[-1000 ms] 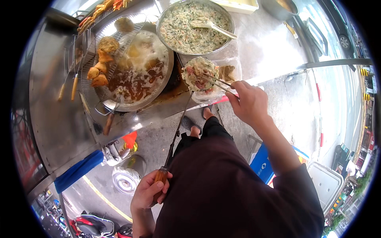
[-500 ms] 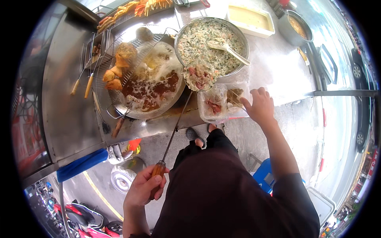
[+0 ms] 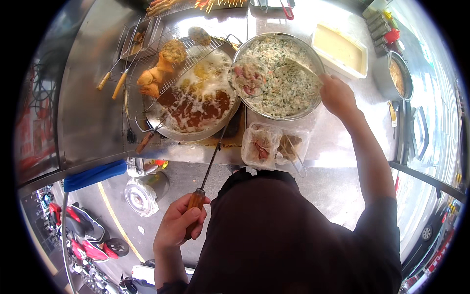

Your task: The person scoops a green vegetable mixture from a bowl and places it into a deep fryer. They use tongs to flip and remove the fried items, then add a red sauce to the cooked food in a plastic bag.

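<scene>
While hands (image 3: pixel 182 220) (image 3: pixel 339 97) stand apart, meat-topped batter (image 3: pixel 248 79) lies between.

The right hand (image 3: pixel 338 97) has left the tongs (image 3: pixel 295 156) for the spoon (image 3: pixel 306 67) at the bowl's (image 3: pixel 281 118) three o'clock; the filled ladle (image 3: pixel 219 146) has shifted from six toward nine.

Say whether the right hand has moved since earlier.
Yes: the right hand has moved forward, from beside the plastic tubs to the mixing bowl's right rim.
</scene>
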`<action>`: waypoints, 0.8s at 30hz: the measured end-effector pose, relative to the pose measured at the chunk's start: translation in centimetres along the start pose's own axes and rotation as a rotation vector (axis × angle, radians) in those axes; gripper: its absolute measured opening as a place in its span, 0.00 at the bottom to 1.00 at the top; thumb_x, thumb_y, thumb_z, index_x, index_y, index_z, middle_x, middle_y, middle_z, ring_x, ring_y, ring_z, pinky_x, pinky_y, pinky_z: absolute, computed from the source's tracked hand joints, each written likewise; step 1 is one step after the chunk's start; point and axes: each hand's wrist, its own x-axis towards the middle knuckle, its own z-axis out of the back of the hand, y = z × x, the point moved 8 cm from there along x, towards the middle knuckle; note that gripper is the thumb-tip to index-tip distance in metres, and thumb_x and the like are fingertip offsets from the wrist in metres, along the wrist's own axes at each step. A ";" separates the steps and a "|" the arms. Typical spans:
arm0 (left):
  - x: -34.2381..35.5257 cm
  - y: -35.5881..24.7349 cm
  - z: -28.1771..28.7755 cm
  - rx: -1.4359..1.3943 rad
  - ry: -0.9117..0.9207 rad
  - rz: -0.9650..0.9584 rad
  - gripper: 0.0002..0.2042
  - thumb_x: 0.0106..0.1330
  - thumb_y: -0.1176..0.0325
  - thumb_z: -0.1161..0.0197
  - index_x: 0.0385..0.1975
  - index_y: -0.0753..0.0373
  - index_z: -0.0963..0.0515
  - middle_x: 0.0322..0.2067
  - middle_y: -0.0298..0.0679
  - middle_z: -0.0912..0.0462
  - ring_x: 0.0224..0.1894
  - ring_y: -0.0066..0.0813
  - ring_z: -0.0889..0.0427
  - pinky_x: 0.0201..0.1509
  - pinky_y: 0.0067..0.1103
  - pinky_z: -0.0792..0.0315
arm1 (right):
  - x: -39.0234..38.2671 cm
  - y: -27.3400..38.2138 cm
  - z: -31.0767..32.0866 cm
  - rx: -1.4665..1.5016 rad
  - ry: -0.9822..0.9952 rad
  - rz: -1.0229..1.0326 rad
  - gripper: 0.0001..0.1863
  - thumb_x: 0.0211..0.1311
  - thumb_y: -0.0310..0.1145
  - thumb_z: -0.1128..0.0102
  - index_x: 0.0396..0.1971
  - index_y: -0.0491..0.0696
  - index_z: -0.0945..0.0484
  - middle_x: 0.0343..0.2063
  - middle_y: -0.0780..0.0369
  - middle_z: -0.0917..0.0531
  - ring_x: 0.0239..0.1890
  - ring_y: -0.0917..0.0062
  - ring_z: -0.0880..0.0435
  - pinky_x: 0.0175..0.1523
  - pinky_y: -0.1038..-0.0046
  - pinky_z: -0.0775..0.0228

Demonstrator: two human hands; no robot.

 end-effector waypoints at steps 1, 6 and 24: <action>0.0 -0.1 -0.2 -0.017 -0.013 -0.005 0.14 0.64 0.70 0.50 0.46 0.71 0.34 0.23 0.34 0.29 0.12 0.15 0.35 0.14 0.11 0.40 | 0.4 -0.4 -0.1 0.018 0.026 -0.017 0.11 0.60 0.31 0.56 0.40 0.49 0.28 0.32 0.53 0.23 0.37 0.58 0.22 0.42 0.60 0.30; 0.1 0.1 -1.3 -0.073 -0.077 -0.034 0.14 0.63 0.70 0.50 0.46 0.72 0.34 0.22 0.35 0.30 0.11 0.15 0.36 0.13 0.11 0.42 | -3.9 2.4 -2.1 0.136 0.082 0.184 0.11 0.62 0.28 0.53 0.44 0.48 0.29 0.25 0.56 0.24 0.25 0.62 0.22 0.29 0.64 0.29; 0.3 0.1 -2.5 -0.140 -0.134 -0.014 0.14 0.64 0.69 0.50 0.46 0.71 0.33 0.23 0.35 0.29 0.12 0.15 0.35 0.14 0.11 0.40 | -5.4 2.3 -6.4 0.831 0.574 0.104 0.11 0.63 0.31 0.52 0.43 0.45 0.27 0.24 0.61 0.24 0.21 0.74 0.26 0.27 0.73 0.33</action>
